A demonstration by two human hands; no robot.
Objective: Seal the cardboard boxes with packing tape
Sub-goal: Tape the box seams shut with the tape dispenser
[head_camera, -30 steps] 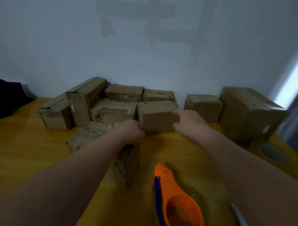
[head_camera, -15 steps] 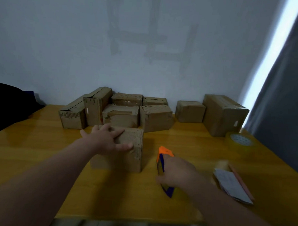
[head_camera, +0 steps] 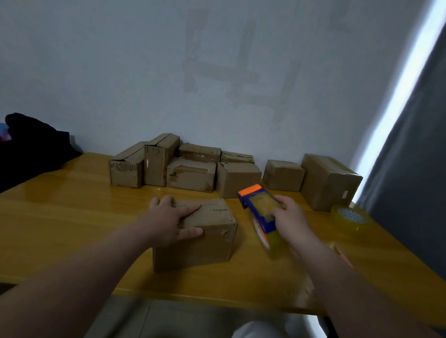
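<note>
1. The left hand (head_camera: 168,221) lies flat, fingers spread, on top of the near cardboard box (head_camera: 201,240) on the yellow table (head_camera: 63,214).
2. The right hand (head_camera: 289,218) grips an orange-and-blue tape dispenser (head_camera: 259,210), held above the table just right of that box.
3. More boxes (head_camera: 191,167) line the far wall; a tape roll (head_camera: 349,218) sits far right.

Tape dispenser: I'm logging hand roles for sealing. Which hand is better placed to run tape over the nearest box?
Right. The right hand grips the tape dispenser, raised just right of the near box, while the left hand lies with straight fingers on the box top, likely steadying it.
</note>
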